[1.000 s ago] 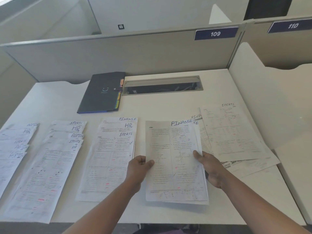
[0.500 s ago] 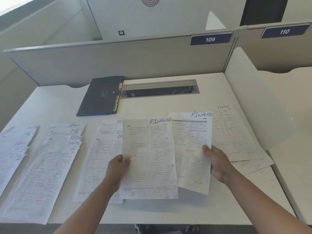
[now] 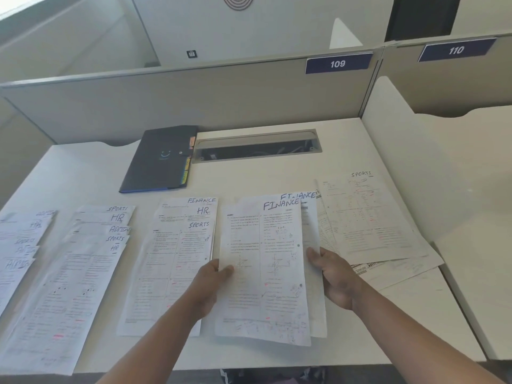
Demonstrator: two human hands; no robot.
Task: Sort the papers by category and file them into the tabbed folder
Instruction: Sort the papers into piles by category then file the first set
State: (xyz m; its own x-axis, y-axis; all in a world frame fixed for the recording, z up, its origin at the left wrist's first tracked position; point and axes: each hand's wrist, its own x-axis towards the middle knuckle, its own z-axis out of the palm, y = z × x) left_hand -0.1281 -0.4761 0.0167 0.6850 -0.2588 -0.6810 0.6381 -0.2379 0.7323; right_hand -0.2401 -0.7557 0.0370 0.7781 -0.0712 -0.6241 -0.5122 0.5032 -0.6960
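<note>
Two sheets marked FINANCE are stacked in my hands above the desk's front middle. My left hand [image 3: 212, 284] pinches the left edge of the top FINANCE sheet [image 3: 263, 273]. My right hand [image 3: 332, 275] grips the right edge, where the second FINANCE sheet [image 3: 314, 217] peeks out behind. The dark tabbed folder [image 3: 160, 159] lies closed at the back left, coloured tabs on its right side. Fanned piles lie to the left: one topped FINANCE, HR, SPORTS [image 3: 177, 259], one with SPORTS, HR, ADMIN labels [image 3: 83, 273], and one at the far left [image 3: 19, 250].
A loose pile topped by a SPORTS sheet [image 3: 365, 217] lies to the right of my hands. A cable slot [image 3: 257, 145] is sunk into the desk [image 3: 277, 173] behind the papers. Grey partitions [image 3: 194, 101] close the back, and a white divider [image 3: 415, 167] the right.
Half a second ago the two FINANCE sheets were spread apart, one in each hand. They have come together into one stack, shifted right and lower toward the desk.
</note>
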